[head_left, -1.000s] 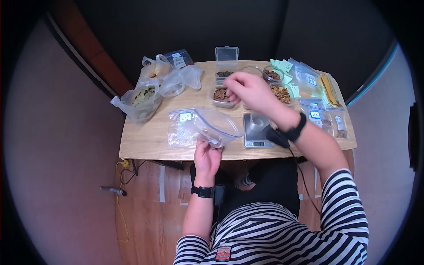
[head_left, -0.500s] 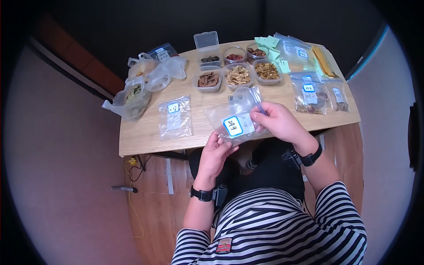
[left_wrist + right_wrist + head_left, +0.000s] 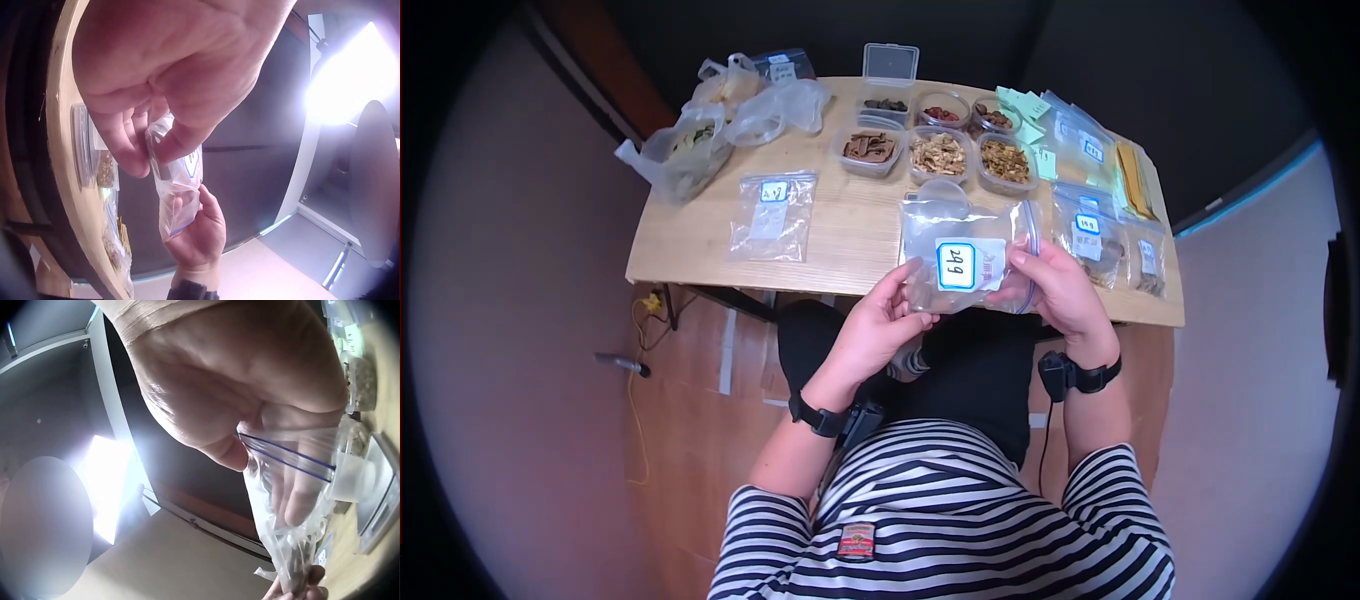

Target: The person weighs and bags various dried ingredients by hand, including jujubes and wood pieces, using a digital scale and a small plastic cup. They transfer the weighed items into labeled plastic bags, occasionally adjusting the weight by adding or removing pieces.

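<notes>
A clear zip bag point(image 3: 972, 222) with a handwritten 29g label is held above the table's front edge, its blue zip strip toward the right. At its left lower end, my left hand point(image 3: 885, 328) pinches the plastic between thumb and fingers. My right hand point(image 3: 1064, 292) grips the zip end, thumb on the near face, fingers showing through the film in the right wrist view. Behind the bag, a digital scale point(image 3: 380, 509) carries a clear cup point(image 3: 351, 478); the bag hides most of the scale in the head view.
Tubs of bark strips point(image 3: 870, 149), pale slices point(image 3: 938, 156) and yellowish pieces point(image 3: 1006, 162) stand before smaller containers. Another labelled zip bag point(image 3: 768, 222) lies left of the hands. White plastic bags point(image 3: 690, 160) sit far left; filled zip bags point(image 3: 1090, 240) and a yellow packet point(image 3: 1135, 180) lie right.
My right hand came down from over the tubs to the zip bag and grips its zip end. The bag turned its label upward, then shifted slightly right, held by both hands.
</notes>
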Motion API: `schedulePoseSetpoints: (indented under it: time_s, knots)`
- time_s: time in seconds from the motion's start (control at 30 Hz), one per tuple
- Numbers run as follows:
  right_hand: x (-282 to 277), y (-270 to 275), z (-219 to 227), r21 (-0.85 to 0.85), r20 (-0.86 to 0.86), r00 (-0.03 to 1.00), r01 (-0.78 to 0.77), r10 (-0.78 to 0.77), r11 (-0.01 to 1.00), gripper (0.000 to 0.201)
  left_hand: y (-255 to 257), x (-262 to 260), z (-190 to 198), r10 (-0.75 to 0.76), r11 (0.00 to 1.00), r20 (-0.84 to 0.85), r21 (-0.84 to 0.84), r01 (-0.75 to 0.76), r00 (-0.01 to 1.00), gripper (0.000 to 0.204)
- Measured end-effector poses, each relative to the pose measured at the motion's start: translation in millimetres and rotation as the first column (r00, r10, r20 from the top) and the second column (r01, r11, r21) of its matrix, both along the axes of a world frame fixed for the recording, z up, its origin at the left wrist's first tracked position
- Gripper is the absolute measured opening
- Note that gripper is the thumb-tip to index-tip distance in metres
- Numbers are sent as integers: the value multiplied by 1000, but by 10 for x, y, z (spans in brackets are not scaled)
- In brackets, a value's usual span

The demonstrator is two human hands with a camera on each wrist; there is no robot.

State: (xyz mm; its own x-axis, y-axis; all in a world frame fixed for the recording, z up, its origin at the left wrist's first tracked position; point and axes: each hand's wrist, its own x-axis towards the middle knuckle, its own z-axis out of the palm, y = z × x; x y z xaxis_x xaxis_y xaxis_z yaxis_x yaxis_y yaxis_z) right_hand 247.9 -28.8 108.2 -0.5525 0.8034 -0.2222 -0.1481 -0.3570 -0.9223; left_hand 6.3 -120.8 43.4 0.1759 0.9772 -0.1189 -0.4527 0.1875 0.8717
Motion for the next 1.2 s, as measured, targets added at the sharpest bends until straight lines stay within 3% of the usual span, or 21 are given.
schedulePoseSetpoints:
  time_s: [0.03, 0.1, 0.13, 0.2, 0.23, 0.33, 0.47, 0.53, 0.57, 0.63, 0.77, 0.8, 0.83, 0.97, 1.03, 1.07, 1.13, 1.17, 1.2]
  knots:
    - [31, -5, 5, 3, 14, 1000, -17, 17, 1000, 26, 8, 4, 10, -15, 1000, -28, -23, 15, 999, 68]
    - [127, 4, -16, -25, -170, 984, -61, 56, 998, 31, 10, 39, 22, 0, 1000, -15, -19, 0, 1000, 64]
    - [206, 38, -106, -22, -157, 985, -73, 68, 997, 31, 10, 63, 33, 15, 1000, -2, -6, -15, 1000, 62]
    - [355, 130, -311, -18, -346, 932, -124, 110, 992, 51, 16, 97, 45, 40, 999, 20, 12, -40, 999, 60]
    - [337, 122, -251, -14, -338, 934, -133, 121, 991, 51, 19, 97, 47, 34, 999, 16, 0, -34, 999, 57]
    - [262, 138, -114, -15, -450, 844, -335, 293, 942, 92, 31, 105, 40, 35, 999, 19, -8, -35, 999, 53]
    - [258, 136, -80, -3, -478, 820, -360, 315, 933, 89, 39, 104, 3, 43, 999, 27, 16, -44, 999, 49]
    - [309, 144, -138, -34, -504, 823, -323, 263, 946, 69, 33, 105, 13, 46, 999, 31, 5, -46, 998, 48]
    - [328, 136, -157, -33, -502, 823, -326, 267, 945, 69, 32, 104, 21, 42, 999, 32, -6, -42, 999, 47]
    - [332, 103, -152, 43, -223, 956, -185, 190, 982, 48, 27, 103, 34, 46, 999, 33, 3, -46, 998, 45]
    - [205, 0, 95, -31, -102, 986, -133, 130, 991, 37, 21, 111, 22, 14, 999, 21, 30, -15, 1000, 42]
    - [165, -16, 170, 0, 52, 988, -143, 143, 990, 34, 18, 113, 33, 14, 999, 23, 31, -15, 1000, 42]
    - [129, -30, 223, 28, 205, 967, -157, 148, 987, 32, 12, 114, 54, 9, 999, 8, 37, -9, 1000, 41]
    - [27, -65, 261, 131, 393, 914, -167, 103, 977, 32, 8, 144, 48, -7, 999, 2, 34, 6, 1000, 41]
    - [-12, -77, 215, 429, 417, 907, -247, 52, 869, 34, 7, 166, 25, -9, 999, 4, 36, 9, 1000, 47]
    - [-36, -93, 265, 429, 418, 907, -248, 52, 869, 34, 2, 174, 22, -13, 999, 5, 36, 13, 1000, 52]
    - [-83, -132, 412, 167, 627, 773, -254, 96, 953, 36, -18, 188, 21, -21, 999, -5, 34, 21, 1000, 52]
    - [-81, -129, 373, 168, 627, 773, -254, 96, 952, 36, -24, 192, 21, -29, 999, -15, 32, 30, 999, 53]
    - [-73, -119, 291, 320, 624, 780, -316, 52, 893, 33, -32, 196, 43, -30, 999, -15, 32, 30, 999, 53]
